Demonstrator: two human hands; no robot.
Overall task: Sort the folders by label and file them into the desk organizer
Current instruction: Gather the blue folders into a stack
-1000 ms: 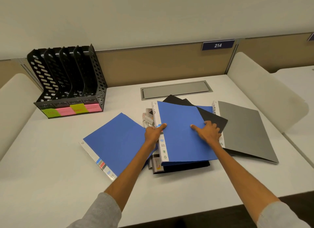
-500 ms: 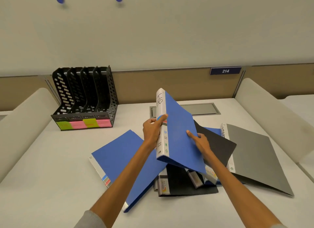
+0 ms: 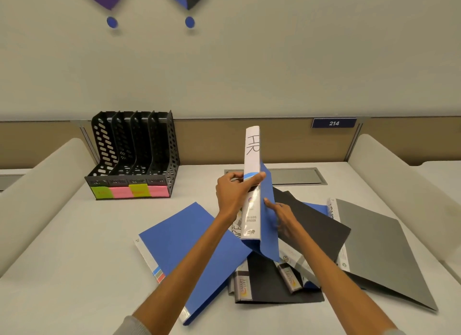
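At frame centre the left grip (image 3: pixel 234 195) clasps the blue folder (image 3: pixel 252 160) upright, HR spine facing the viewer, likely for reading. The right grip (image 3: pixel 282 215), fingers flat, steadies its cover. The organizer (image 3: pixel 134 155) stands upper left.

White desk (image 3: pixel 74 272): organizer (image 3: pixel 134 157), scattered folders (image 3: pixel 379 255).

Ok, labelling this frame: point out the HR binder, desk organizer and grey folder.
HR binder (image 3: pixel 252 147): head view, white spine label.
desk organizer (image 3: pixel 173 160): head view, right end wall.
grey folder (image 3: pixel 379 255): head view, front cover.
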